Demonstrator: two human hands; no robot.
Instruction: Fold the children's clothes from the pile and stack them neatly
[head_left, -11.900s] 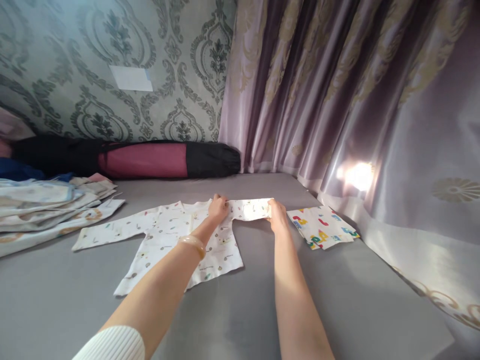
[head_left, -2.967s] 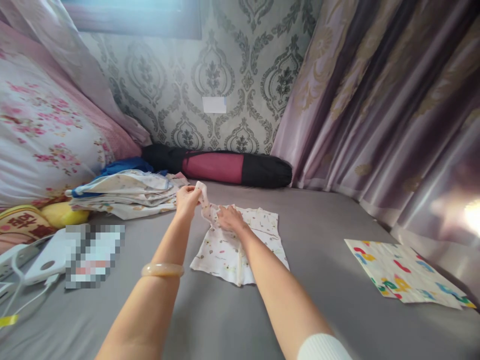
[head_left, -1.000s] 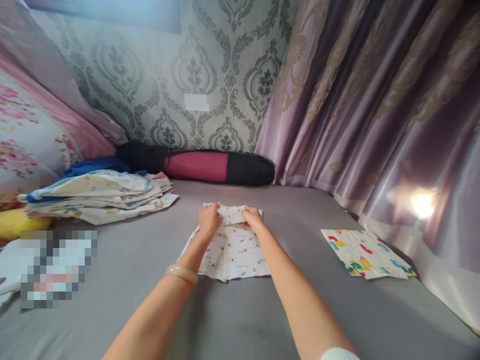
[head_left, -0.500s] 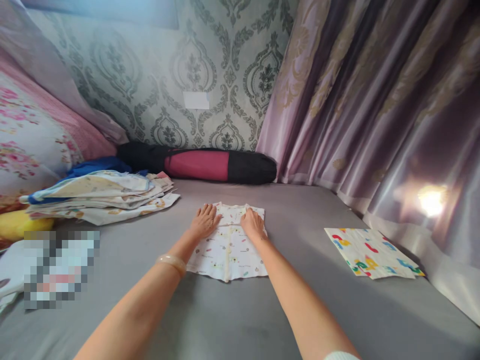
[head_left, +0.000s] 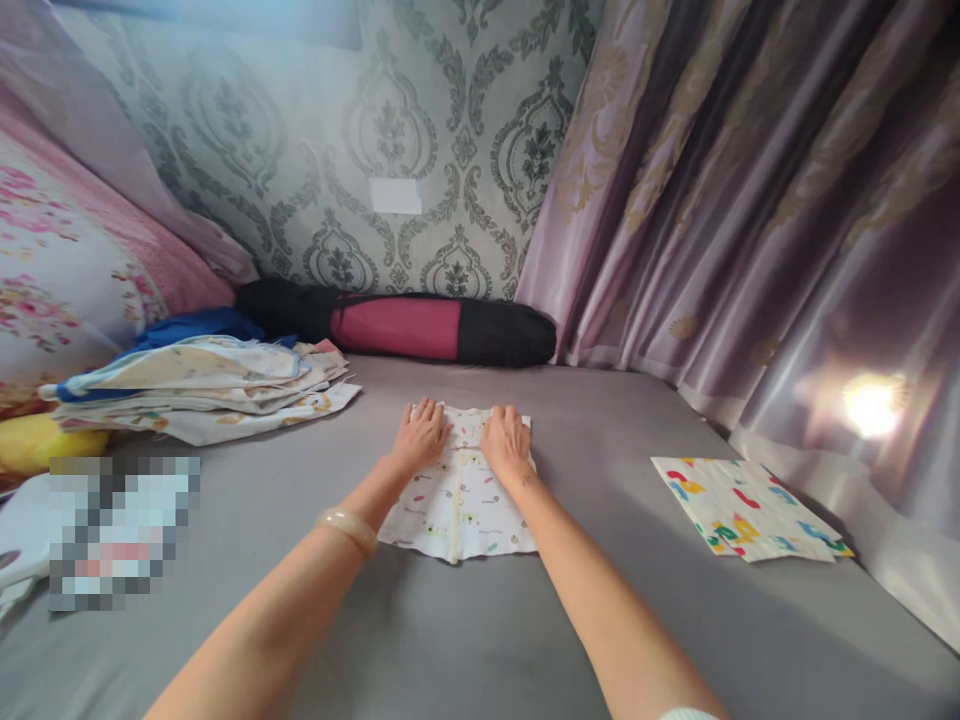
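Note:
A small white baby shirt point(head_left: 474, 500) with a tiny coloured print lies on the bed sheet, its upper part folded down. A cream placket with buttons runs down its middle. My left hand point(head_left: 424, 435) rests flat on the upper left of the shirt, its fingers stretched out. On the upper right lies my right hand point(head_left: 507, 440), palm down with fingers extended over the folded edge. Both hands press on the cloth without gripping it, and they cover the shirt's upper corners in part.
A pile of folded clothes point(head_left: 217, 390) lies at the left, near a yellow item point(head_left: 52, 445) and a blurred-out patch. A folded cloth with colourful shapes point(head_left: 754, 508) is on the right. A black and red long bag point(head_left: 397, 328) lies along the wall; a purple curtain point(head_left: 675, 200) hangs right.
My left hand has slid slightly right, further over the shirt's top. The right hand's fingers, more curled before, now lie straighter on the cloth. The view has shifted slightly.

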